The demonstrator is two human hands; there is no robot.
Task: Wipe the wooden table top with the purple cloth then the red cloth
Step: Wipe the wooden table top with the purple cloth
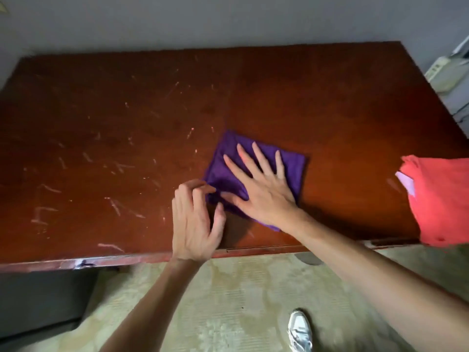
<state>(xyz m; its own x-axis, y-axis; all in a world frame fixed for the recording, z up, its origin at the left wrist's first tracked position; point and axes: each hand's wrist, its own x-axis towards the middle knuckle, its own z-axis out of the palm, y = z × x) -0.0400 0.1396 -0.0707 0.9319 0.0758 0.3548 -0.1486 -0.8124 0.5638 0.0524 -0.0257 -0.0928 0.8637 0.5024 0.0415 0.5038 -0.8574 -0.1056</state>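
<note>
A reddish-brown wooden table (101,118) fills most of the view from above, set against a pale grey wall (203,19). Its left half is marked with many short pale scratches (114,204), and a chipped spot shows on the near edge at the lower left. Under that left end sits a dark shape, too dim to make out.

Near the middle of the table's front edge, the person's left hand (195,222) rests with its fingers loosely curled. Its fingertips (210,189) meet the near-left corner of a purple cloth (225,158); whether they pinch the corner or only touch it cannot be told.

The purple cloth lies folded into a rough square, turned at an angle, slightly right of the table's centre and close to the front edge. The right hand (264,189) lies flat on top of it, palm down, fingers straight and spread apart, pointing away from the person.

Further right, a red cloth (441,201) lies at the table's near-right corner, partly draped over the front edge, with a pale tag showing on its left side. It is well apart from the purple cloth.

Below the table there is a light patterned floor (228,301) and a white shoe (300,331). At the far right, beyond the table, stands a pale object, blurred.
</note>
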